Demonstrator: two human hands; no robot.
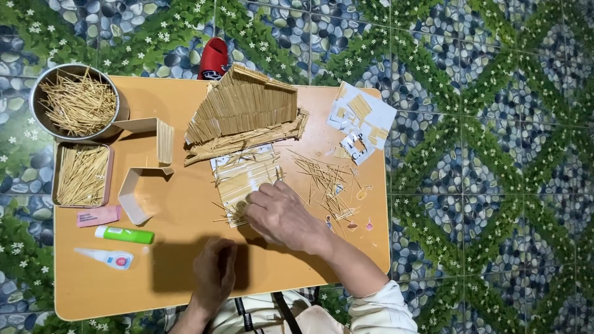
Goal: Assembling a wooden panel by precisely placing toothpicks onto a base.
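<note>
Two hands over orange table (185, 204): right hand (281, 216) (nearer) fingers curled, pressing toothpick panel (244, 179) just beyond, long axis running away; left hand (213, 272) loosely closed, apparently empty, resting short of it. Toothpick house roof (244, 108) farther back.

Even, fairly bright light is falling from above onto the tan table (185, 291), with no harsh glare on it. A soft dark shadow is lying near the table's front edge, around the left hand (213, 272), and fainter shadows are sitting under the right hand (281, 216). The steel bowl (37, 93) at the back left corner is catching a mild sheen. Focus is holding sharp throughout; the frame's edges are bending slightly.
</note>
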